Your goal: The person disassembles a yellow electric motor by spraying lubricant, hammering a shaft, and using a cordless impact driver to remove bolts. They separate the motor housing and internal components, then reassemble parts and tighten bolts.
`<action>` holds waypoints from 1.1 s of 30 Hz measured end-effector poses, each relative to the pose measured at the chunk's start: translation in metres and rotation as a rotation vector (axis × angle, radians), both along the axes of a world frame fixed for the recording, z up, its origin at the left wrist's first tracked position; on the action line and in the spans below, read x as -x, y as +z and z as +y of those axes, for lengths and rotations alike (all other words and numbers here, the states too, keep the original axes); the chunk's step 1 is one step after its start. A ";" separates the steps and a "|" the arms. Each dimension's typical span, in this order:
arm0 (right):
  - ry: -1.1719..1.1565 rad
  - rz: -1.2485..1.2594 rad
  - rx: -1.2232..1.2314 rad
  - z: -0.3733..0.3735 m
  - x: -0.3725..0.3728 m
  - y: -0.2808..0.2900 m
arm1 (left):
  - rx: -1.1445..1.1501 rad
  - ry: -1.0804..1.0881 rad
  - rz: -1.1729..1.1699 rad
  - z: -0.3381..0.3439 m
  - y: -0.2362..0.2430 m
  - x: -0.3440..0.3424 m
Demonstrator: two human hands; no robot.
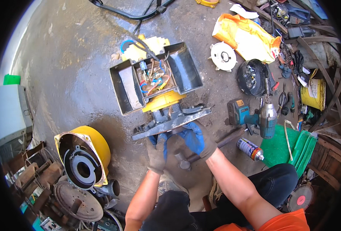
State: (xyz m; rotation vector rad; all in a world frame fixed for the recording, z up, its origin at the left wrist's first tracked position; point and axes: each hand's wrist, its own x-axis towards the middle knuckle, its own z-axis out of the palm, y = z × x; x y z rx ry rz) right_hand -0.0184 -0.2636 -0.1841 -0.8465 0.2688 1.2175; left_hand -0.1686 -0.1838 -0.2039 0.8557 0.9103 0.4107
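Centrally in the frame, a yellow motor [163,102] sits between an uncovered box [185,66] with wires [155,79] in its middle and a dark plate [172,123]. The gloved left hand [157,153] and right hand [196,140] touch the plate's lower edge; fingers partly hidden, I cannot tell how tightly either grips. A hammer [184,164] lies just below, a yellow housing [103,148] lower left.
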 end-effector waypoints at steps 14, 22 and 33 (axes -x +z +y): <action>-0.055 0.032 0.055 0.009 0.003 0.018 | -0.017 0.035 -0.010 0.001 0.004 -0.003; 0.000 -0.047 0.100 0.012 0.000 0.020 | 0.025 0.080 -0.002 -0.001 0.001 -0.001; 0.110 0.027 0.091 0.002 -0.007 0.018 | 0.139 0.096 0.067 0.000 0.021 -0.019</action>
